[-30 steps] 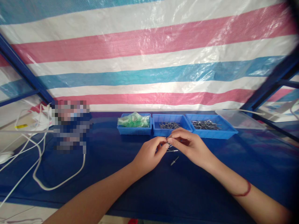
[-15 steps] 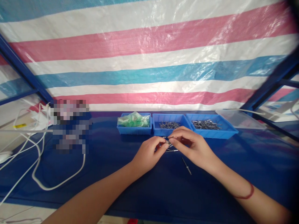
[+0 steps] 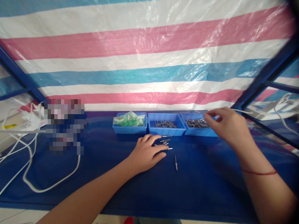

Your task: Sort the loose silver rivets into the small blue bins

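Note:
My left hand (image 3: 146,152) rests on the blue table cover (image 3: 116,174), fingers loosely stretched toward a few loose metal pins (image 3: 164,142) lying in front of the trays; it holds nothing I can see. My right hand (image 3: 227,126) is raised over the right blue tray (image 3: 201,132) of metal pins, thumb and forefinger pinched together above it; whether anything is between them is unclear. A single rivet-like pin (image 3: 176,162) lies alone on the cover between my hands.
Three blue trays stand in a row at the back: the left tray (image 3: 129,128) holds green and clear plastic bags, the middle tray (image 3: 166,130) holds pins. White cables (image 3: 35,183) loop at the left beside a blurred patch. A striped tarp hangs behind.
My hands have parted. The right hand rose and moved right to the right tray. The left hand flattened onto the cover. The lone pin shifted and now lies upright in the view.

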{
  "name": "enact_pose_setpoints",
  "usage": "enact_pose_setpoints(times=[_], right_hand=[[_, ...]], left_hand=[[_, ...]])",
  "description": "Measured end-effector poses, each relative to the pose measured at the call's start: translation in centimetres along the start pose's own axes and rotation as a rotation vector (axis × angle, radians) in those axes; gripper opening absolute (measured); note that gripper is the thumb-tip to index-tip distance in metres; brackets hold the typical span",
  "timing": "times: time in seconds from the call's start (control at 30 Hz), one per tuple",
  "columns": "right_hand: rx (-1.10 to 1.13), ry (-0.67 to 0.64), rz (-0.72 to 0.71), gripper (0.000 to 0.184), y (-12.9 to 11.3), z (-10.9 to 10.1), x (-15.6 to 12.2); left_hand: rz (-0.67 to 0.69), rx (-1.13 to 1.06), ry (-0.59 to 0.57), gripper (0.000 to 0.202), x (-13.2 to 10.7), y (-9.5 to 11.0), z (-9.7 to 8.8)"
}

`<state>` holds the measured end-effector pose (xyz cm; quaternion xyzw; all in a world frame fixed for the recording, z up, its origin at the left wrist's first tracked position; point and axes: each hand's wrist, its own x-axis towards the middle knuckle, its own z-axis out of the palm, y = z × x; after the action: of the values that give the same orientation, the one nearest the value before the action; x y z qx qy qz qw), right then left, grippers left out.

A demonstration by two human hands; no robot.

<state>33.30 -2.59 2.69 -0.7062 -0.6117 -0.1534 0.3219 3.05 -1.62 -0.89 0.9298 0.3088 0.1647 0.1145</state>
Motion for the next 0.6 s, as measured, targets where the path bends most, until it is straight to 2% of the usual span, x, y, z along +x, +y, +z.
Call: enact_pose_setpoints(times=[0.1,0.2,0.33,0.5,0.6], right_hand=[[-0.146,-0.108,0.084,0.027,2.7,0.6,0.3],[-0.158,-0.124,0.101,0.032,2.7,1.0,0.3],[0.08,-0.174,0.029,0.028,-0.8,0.5,-0.1],[0.392,-0.48,-0.344,0.023,-5.8,0.1,-1.6],[0.477,-0.611,-0.468,0.021,-7.7,0.5,-2.7]], left_hand=[[0.005,0.027,-0.03,0.029,0.1,-0.1,0.1],[-0.005,0.023,-0.017,0.028,0.4,-0.2,0.1],[-0.02,0.025,0.025,0.024,0.5,-0.3,0.2],[-0.067,0.053,0.085,0.023,0.3,-0.2,0.3],[-0.114,0.03,0.13,0.023,0.3,-0.1,0.0]])
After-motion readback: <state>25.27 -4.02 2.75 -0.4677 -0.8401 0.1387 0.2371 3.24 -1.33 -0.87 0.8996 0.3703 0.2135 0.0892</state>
